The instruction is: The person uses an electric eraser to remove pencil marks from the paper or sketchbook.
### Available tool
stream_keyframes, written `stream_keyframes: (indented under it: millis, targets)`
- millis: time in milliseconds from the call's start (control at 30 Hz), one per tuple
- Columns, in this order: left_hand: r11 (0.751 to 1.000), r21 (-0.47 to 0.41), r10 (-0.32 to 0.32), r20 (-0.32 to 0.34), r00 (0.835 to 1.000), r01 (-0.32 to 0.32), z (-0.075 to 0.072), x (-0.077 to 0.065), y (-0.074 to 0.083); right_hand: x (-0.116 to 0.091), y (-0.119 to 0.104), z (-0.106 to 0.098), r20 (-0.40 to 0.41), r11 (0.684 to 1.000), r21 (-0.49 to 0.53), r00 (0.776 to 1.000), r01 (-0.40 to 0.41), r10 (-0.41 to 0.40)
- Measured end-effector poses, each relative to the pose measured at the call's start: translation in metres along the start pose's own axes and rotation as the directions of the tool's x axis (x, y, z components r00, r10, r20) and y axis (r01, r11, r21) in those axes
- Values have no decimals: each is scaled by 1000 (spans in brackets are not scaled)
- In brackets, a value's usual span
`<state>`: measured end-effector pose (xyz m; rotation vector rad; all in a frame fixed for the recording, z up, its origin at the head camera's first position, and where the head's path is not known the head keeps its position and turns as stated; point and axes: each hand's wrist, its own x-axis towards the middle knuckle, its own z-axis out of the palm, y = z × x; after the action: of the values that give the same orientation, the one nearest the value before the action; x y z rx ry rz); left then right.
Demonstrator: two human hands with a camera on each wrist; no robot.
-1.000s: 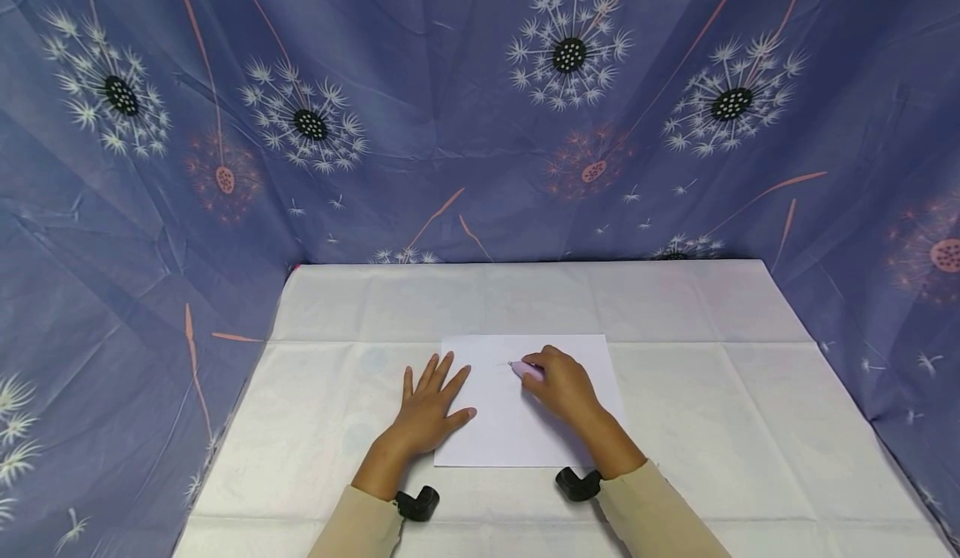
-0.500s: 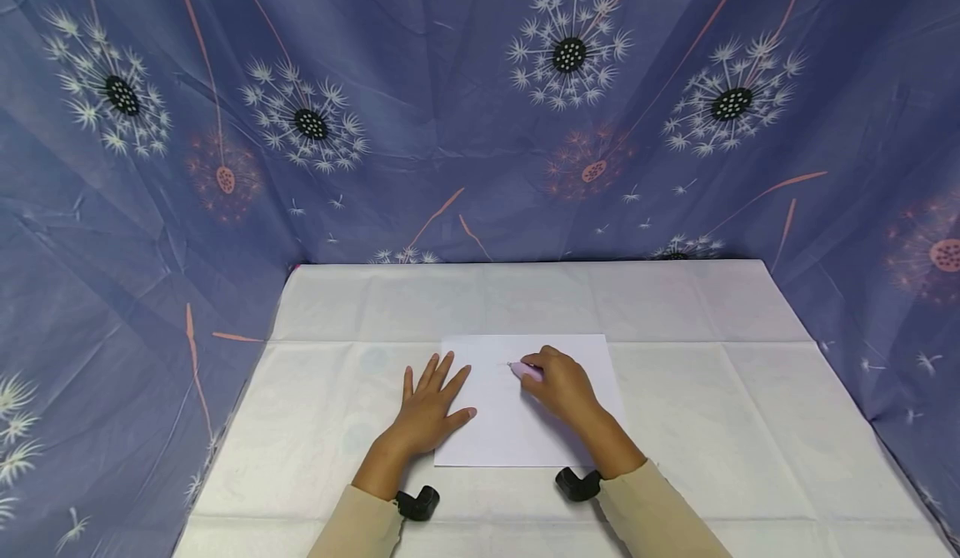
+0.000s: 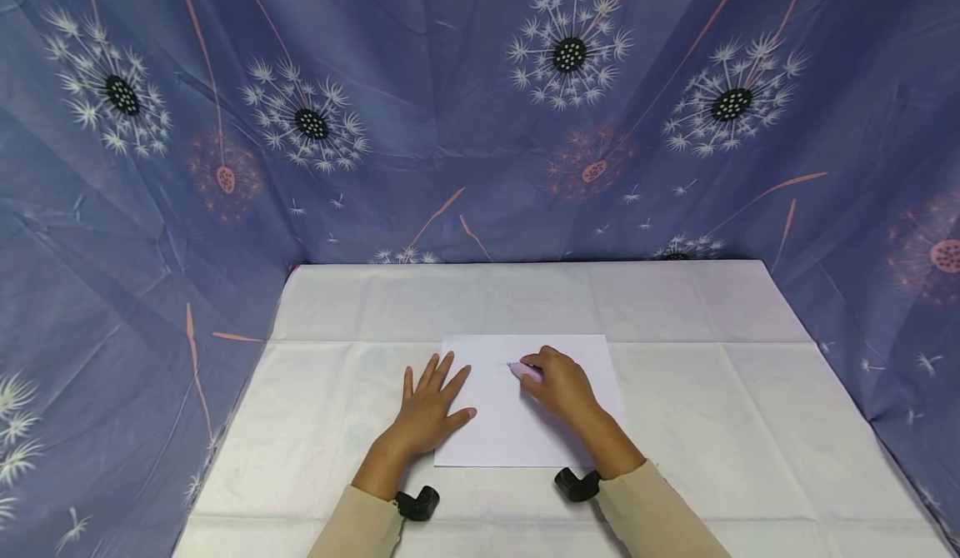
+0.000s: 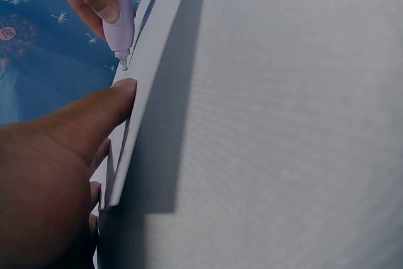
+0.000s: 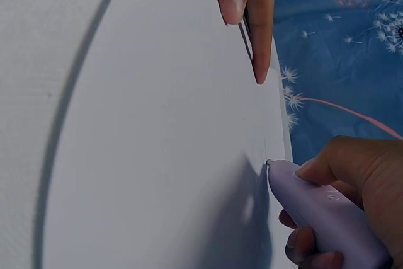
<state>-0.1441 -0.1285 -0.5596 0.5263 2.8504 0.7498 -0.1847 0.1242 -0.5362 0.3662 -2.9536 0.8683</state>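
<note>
My left hand (image 3: 426,415) lies flat on the left part of a white paper sheet (image 3: 491,433), fingers spread. In the left wrist view its thumb (image 4: 113,102) rests at the sheet's edge. My right hand (image 3: 564,385) grips a thick lavender pen (image 3: 527,371) over the upper middle of the sheet. The pen has a tapered nose and a narrow metallic tip, plain in the left wrist view. In the right wrist view the pen (image 5: 321,212) has its tip right at the paper, beside a faint thin line. My right palm hides its rear end.
The sheet lies on a table with a creased white cloth (image 3: 705,425). Blue curtains with dandelion prints (image 3: 442,108) hang behind and at both sides. Black wrist mounts (image 3: 577,485) sit at both beige cuffs.
The pen tip has shifted very slightly to the left on the paper. The left hand and the sheet have stayed where they were.
</note>
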Motion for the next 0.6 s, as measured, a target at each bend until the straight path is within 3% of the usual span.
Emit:
stream_keyframes:
  millis: [600]
  targets:
    - [1000, 2, 5, -3, 1000, -5, 1, 0, -1, 1, -1, 2, -22, 1000, -1, 1000, -1, 1]
